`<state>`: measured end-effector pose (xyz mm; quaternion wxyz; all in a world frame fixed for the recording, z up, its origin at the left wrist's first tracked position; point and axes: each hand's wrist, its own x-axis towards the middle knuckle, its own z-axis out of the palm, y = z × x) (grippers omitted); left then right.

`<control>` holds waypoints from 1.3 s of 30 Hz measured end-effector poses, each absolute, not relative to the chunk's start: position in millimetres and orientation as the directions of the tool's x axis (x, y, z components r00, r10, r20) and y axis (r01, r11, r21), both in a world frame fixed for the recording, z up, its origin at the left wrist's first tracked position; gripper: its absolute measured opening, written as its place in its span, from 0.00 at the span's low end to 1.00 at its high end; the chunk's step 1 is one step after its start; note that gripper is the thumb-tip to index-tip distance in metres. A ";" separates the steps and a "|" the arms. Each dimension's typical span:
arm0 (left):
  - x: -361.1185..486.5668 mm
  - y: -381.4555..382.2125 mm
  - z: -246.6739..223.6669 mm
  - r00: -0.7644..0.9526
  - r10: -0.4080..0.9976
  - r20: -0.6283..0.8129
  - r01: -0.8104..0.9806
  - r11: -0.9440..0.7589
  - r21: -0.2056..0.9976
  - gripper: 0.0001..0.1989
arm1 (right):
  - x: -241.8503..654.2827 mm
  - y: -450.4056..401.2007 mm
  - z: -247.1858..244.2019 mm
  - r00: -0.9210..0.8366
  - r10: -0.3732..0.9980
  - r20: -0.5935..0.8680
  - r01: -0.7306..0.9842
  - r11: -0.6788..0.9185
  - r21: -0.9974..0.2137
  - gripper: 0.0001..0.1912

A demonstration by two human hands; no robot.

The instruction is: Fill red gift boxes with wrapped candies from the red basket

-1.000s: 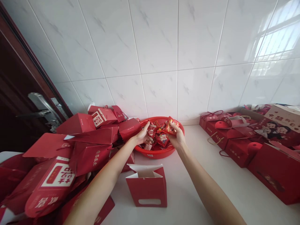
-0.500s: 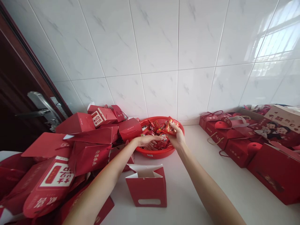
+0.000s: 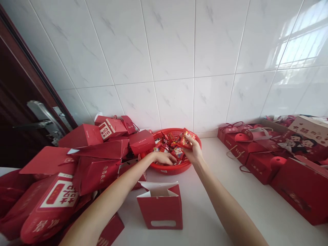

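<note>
One packet (image 3: pixel 184 140) is pinched in the right hand (image 3: pixel 194 149); left hand (image 3: pixel 164 158) half-curled in basket (image 3: pixel 176 169), hold unclear.

White wall tiles (image 3: pixel 174 41), grey-veined; bright window reflection (image 3: pixel 303 42) at right. Dark reddish-brown door (image 3: pixel 15 78), far left, with metal lever handle (image 3: pixel 46 119).

Glossy plastic basket (image 3: pixel 171 169), shiny, probably film packets (image 3: pixel 177 152), smooth paperboard box (image 3: pixel 161 210)

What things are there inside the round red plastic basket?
Inside the basket lie shiny, mostly red wrapped packets. The left hand reaches among them and the right hand holds a shiny red packet; both cover part. What lies under the top layer cannot be seen.
</note>
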<state>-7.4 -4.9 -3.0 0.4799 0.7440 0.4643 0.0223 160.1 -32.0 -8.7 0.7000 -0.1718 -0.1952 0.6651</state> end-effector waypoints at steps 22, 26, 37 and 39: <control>-4.5 -13.9 13.7 0.576 0.602 -0.553 0.545 0.221 0.809 0.21 | 159.6 -35.2 -3.1 0.037 0.999 -0.005 -0.870 0.030 -0.493 0.05; -5.7 -11.3 8.5 0.563 0.666 -0.489 0.447 0.252 0.858 0.15 | 159.7 -34.8 -4.1 0.017 1.000 -0.004 -0.871 0.013 -0.491 0.06; -2.4 -17.4 10.8 0.554 0.680 -0.480 0.388 0.299 0.872 0.25 | 161.0 -34.1 -7.7 -0.010 0.997 0.070 -0.864 0.027 -0.502 0.06; -3.4 -16.5 9.8 0.534 0.672 -0.512 0.428 0.308 0.850 0.30 | 160.8 -35.0 -6.7 -0.023 0.998 0.065 -0.867 0.012 -0.499 0.06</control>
